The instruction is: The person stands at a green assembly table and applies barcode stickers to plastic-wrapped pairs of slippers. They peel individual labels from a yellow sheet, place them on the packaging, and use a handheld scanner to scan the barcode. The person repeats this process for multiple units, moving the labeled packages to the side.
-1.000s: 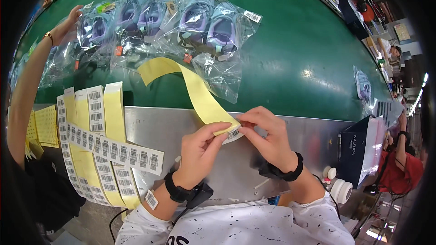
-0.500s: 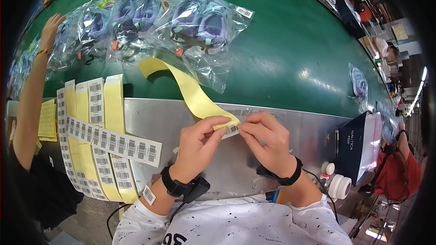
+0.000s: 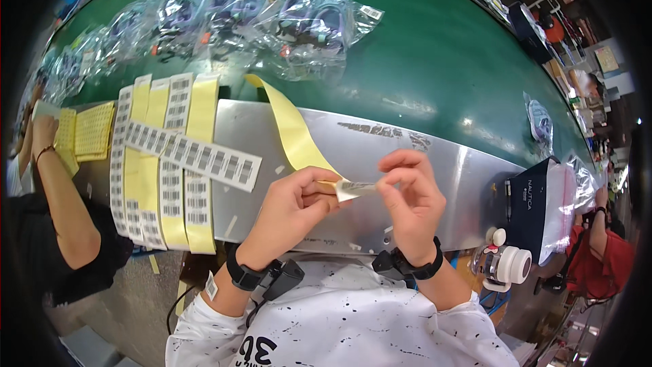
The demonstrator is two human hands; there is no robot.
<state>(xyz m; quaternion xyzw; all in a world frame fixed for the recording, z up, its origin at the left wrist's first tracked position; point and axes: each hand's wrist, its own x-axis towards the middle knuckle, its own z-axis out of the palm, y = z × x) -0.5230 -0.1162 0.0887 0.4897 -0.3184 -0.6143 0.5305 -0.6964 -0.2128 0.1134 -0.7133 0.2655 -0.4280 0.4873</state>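
Green belt surface (image 3: 435,61) is running behind a brushed-metal table (image 3: 407,156) edge, carrying crinkled clear bags (image 3: 272,17). Left hand (image 3: 288,211) is pinching the glossy yellow backing strip (image 3: 292,129), curling up from the belt. Right hand (image 3: 411,197) fingers are closing on a small white barcode label (image 3: 356,189), peeling at the strip's end. Barcode label strips (image 3: 170,163) are hanging flat at left.

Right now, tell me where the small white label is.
In the head view, the small white label is low centre, pinched between the left hand and right hand at the end of the yellow backing strip, above the metal ledge.
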